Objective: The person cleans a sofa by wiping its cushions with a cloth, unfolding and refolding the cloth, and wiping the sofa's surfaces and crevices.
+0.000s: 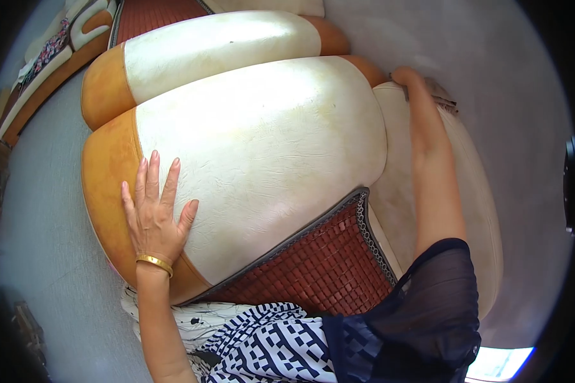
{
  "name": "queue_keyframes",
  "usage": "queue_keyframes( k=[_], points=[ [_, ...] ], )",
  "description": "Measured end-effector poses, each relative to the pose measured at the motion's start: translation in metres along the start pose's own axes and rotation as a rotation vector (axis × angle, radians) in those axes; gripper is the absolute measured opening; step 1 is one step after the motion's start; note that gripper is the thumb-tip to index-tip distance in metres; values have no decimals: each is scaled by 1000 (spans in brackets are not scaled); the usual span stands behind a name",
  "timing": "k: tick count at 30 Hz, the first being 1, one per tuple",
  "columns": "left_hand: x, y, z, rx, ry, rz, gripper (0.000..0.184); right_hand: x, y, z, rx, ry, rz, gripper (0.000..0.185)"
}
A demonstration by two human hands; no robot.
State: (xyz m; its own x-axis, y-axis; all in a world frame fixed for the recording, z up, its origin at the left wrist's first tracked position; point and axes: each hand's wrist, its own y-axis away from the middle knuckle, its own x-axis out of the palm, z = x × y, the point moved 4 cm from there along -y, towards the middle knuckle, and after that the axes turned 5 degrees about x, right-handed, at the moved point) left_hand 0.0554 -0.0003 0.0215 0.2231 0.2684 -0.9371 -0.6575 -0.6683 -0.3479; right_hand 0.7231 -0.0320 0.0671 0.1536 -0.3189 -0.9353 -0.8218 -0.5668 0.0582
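My left hand [154, 214] lies flat with its fingers spread on the sofa armrest [255, 147], across the seam between its orange-brown front and cream top. A gold bracelet [154, 263] circles that wrist. Stretched out to the upper right, my right hand [407, 75] is at the far end of the cream backrest [396, 121]. Its fingers look curled, though they are small and partly hidden. A grey-brown cloth [444, 96] shows around that wrist, bunched over the top of the backrest, and seems to be in the hand.
Below the armrest a reddish-brown tile-like seat mat [329, 262] with a dark border covers the seat. Another cream and orange armrest [223, 41] stands right beyond the first. A further sofa seat [54, 60] with patterned fabric is at upper left. Grey floor [51, 204] runs along the left.
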Motion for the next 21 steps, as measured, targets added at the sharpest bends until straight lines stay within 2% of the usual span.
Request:
queue_keyframes(
  k=[8, 11, 14, 21],
  points=[
    [-4, -1, 0, -20, 19, 24, 62, 6, 0, 42, 96, 25, -141, 43],
    [-3, 0, 1, -23, 41, 11, 62, -4, 18, 47, 107, 42, -32, 42],
    [-6, -2, -1, -20, 50, -4, 62, -5, 30, 54, 16, 120, -75, 43],
    [-4, 1, 1, -24, 77, -18, 61, -20, 80, 76, -102, 40, -202, 37]
  ],
)
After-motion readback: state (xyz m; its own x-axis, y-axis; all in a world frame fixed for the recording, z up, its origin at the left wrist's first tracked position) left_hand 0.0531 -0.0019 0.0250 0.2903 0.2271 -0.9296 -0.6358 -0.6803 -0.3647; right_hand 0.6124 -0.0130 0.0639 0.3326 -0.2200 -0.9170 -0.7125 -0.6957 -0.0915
